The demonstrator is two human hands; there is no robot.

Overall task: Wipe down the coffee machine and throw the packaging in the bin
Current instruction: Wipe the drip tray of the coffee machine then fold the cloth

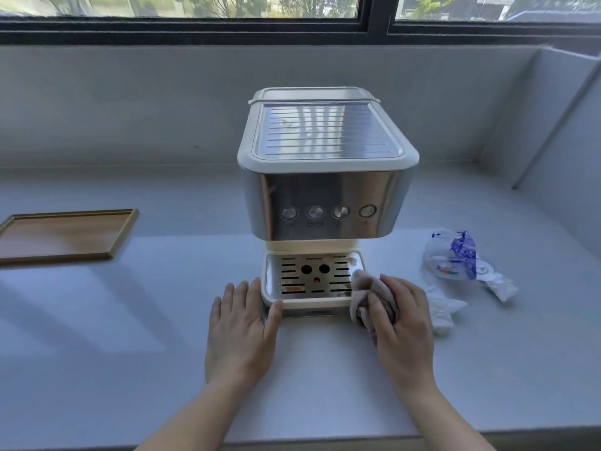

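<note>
Coffee machine [327, 190]: left hand [242, 330], fingers flat and released, steadies its base; right hand [398, 323] clenches cloth [361, 288] at drip tray [312, 278] corner. Risk: a hard wipe unseats the tray, or the packaging [455, 262] right of the machine stays unbinned.

counter [162, 320] with free and blocked zones. the coffee machine [325, 177] stands mid-counter, its overhanging body roofing the drip tray [312, 278] and leaving only a low gap above it. left hand [242, 327] closes the tray's left front corner; right hand [401, 323], bunched around a cloth [366, 291], closes the right. crumpled packaging [461, 265] lies just beside the right hand. a wooden tray [65, 236] sits far left; open counter lies between it and the machine, and along the near edge.
</note>
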